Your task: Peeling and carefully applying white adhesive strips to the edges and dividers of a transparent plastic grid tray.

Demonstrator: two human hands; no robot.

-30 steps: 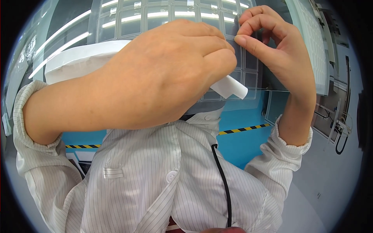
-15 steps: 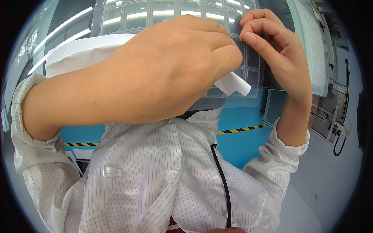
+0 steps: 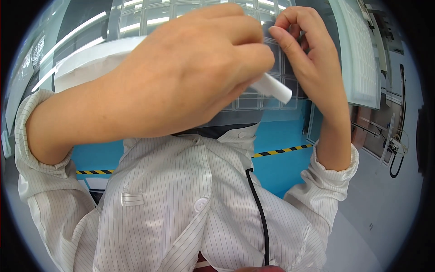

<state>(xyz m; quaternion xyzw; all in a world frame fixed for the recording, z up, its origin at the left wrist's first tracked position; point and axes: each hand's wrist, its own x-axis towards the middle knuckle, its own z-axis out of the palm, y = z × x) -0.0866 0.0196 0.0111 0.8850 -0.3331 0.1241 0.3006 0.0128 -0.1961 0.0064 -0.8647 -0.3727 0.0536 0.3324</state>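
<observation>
My left hand (image 3: 199,68) reaches across from the left, its back turned up and fingers curled closed. Out of its underside sticks a white tube-shaped piece (image 3: 278,89), with the end in the fist hidden. To its right is my right hand (image 3: 312,59), raised with thumb and forefinger brought close together. Whatever may be between those fingertips is too small to make out. Beneath both hands lies a clear tray with a grid of square compartments (image 3: 272,103).
A white box-like piece (image 3: 90,65) lies behind my left forearm. At the right stands a pale, textured tray or stack (image 3: 358,59). Below the table edge, black-and-yellow tape (image 3: 285,151) crosses a blue surface. Equipment with a black hose (image 3: 395,165) is at far right.
My right hand has shifted slightly left and its fingers have curled in more. My left hand has moved a little up and left, and the white piece has turned with it.
</observation>
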